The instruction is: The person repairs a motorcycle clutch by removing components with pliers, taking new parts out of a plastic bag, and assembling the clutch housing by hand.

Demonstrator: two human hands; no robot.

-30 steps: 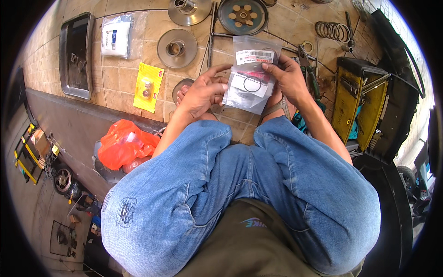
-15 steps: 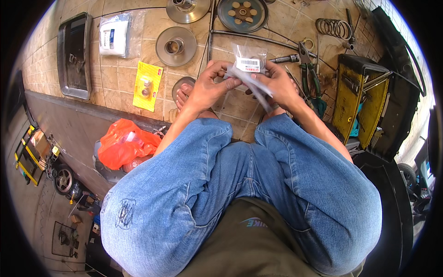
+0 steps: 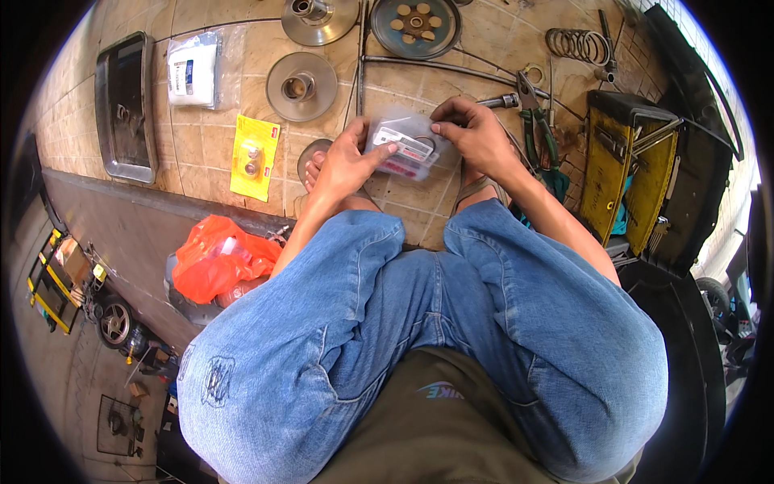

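A clear plastic bag with a white label is stretched between my hands above the tiled floor, a little blurred by motion. A dark ring-like outline shows through its right part; what it is I cannot make out. My left hand grips the bag's left side, thumb lying across the label. At the upper right edge, my right hand pinches the plastic between thumb and fingers. Just beyond the bag lies a metal pulley disc with a central hub, and to the right are green-handled pliers.
A black tray, a white packet and a yellow blister card lie at left. An orange plastic bag sits by my left knee. At the back are a round plate and a coil spring; a yellow toolbox stands right.
The clear bag has gone from bunched and folded to spread out flatter, lower and further left. Its label now tilts. My right hand has shifted to the bag's upper right edge.
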